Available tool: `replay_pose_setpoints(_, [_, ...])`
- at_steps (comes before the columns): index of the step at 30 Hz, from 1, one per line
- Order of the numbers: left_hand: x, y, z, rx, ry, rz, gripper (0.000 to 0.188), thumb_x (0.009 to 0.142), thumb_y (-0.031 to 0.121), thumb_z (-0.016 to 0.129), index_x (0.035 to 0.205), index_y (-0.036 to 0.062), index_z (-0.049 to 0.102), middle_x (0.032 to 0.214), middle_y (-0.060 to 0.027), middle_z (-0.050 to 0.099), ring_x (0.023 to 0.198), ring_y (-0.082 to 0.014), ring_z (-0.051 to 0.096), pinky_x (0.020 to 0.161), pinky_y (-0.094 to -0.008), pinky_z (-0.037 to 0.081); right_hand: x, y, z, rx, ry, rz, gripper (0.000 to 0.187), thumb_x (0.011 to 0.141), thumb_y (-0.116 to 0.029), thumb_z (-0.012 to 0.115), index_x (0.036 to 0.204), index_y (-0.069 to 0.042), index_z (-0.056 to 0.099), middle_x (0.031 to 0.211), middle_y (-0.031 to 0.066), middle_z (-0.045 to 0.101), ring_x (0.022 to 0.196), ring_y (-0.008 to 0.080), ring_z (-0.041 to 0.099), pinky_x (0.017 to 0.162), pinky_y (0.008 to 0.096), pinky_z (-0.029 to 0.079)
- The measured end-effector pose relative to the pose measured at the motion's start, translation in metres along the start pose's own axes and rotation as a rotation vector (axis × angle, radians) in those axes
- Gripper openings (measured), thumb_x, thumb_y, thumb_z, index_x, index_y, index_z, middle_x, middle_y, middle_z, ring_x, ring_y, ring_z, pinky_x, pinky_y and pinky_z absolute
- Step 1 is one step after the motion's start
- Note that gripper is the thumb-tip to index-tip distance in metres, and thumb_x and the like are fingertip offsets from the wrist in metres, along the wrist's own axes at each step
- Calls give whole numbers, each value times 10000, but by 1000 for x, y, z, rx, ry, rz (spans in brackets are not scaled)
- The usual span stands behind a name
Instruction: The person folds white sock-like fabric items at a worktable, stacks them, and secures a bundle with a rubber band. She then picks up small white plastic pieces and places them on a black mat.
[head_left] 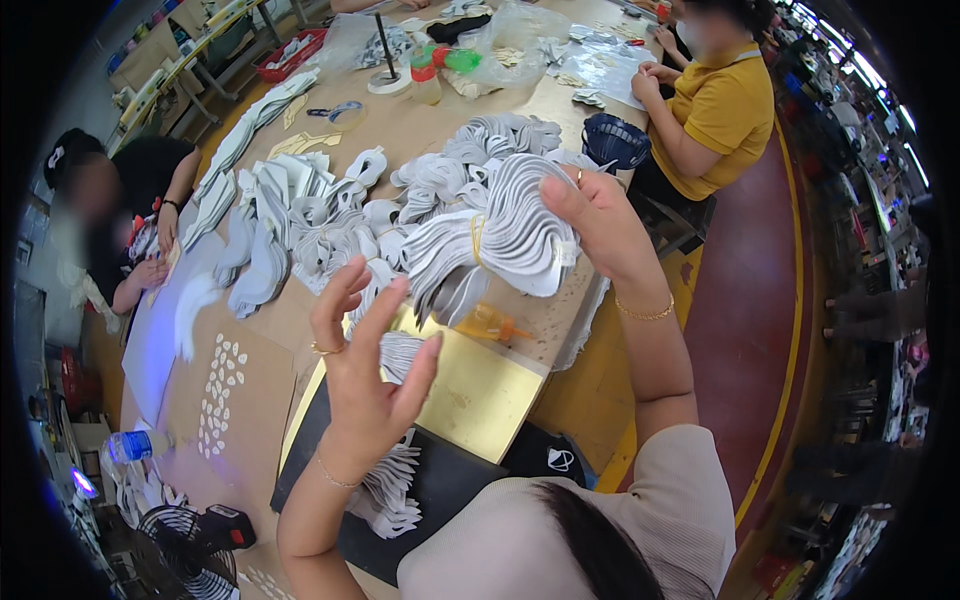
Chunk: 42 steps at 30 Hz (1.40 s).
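My right hand (600, 220) grips the right end of a bundle of curved grey-white cut pieces (500, 235), raised above the table. A yellow band runs around the bundle's middle. Below and left of it, my left hand (372, 365) is empty, its fingers spread and curved. Under the hands lie a shiny yellow board (475, 405) and a black mat (455, 475). A fanned stack of similar pieces (388, 495) rests on the mat, partly behind my left forearm. An orange bottle with a nozzle (490, 322) lies just beneath the raised bundle.
Many banded bundles (335, 225) cover the table's middle. Small white pieces (222, 390) lie in rows at left, near a water bottle (138, 446) and a black fan (185, 550). Farther off are scissors (336, 110) and an upright spindle (386, 50). Co-workers sit at left and right.
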<state>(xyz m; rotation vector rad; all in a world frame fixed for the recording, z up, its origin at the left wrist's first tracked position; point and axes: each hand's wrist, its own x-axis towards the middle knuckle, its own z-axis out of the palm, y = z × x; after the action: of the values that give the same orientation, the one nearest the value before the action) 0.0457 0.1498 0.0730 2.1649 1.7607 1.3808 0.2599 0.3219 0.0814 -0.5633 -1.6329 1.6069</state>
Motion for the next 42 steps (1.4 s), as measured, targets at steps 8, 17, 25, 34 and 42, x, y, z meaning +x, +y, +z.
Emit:
replay_pose_setpoints(8, [1,9,-7,44,-17,-34,631,729,191,797,1302,104,547,1432,-194,377,1323,-352,383,1052,-472,323,-3,-9,21,41,-156,-4,392,963,-354,626,1055,24,671,899,-37,643,802,16,510,700,192,441])
replay_pose_setpoints(17, [15,14,0,-177,-415,-359,638,760,263,807,1290,28,539,1219,-174,573,1058,-294,597,894,-376,495,0,5,36,-61,-363,130,359,945,-330,650,1085,0,632,907,-1,649,763,30,586,662,195,477])
replay_pose_setpoints(25, [-31,-99,6,-817,104,-970,543,902,284,710,1295,-6,473,1108,-114,644,917,-164,655,786,-300,527,-11,29,5,-97,-119,171,519,1032,-456,390,1173,24,524,1030,158,670,666,168,701,585,237,565])
replay_pose_setpoints(34, [-62,-232,42,19,-3,-1230,724,956,532,518,1295,-108,506,1258,-237,563,1222,-307,512,1045,-377,375,-20,26,-28,-196,135,130,330,1017,-308,513,1060,-2,629,981,79,691,750,125,692,662,218,520])
replay_pose_setpoints(42, [-63,-244,37,-260,-92,-1190,835,888,623,577,1194,-153,534,1027,-181,633,915,-235,595,803,-327,482,-25,67,-122,-871,583,98,200,920,-158,630,1021,8,675,866,73,695,815,112,655,723,245,491])
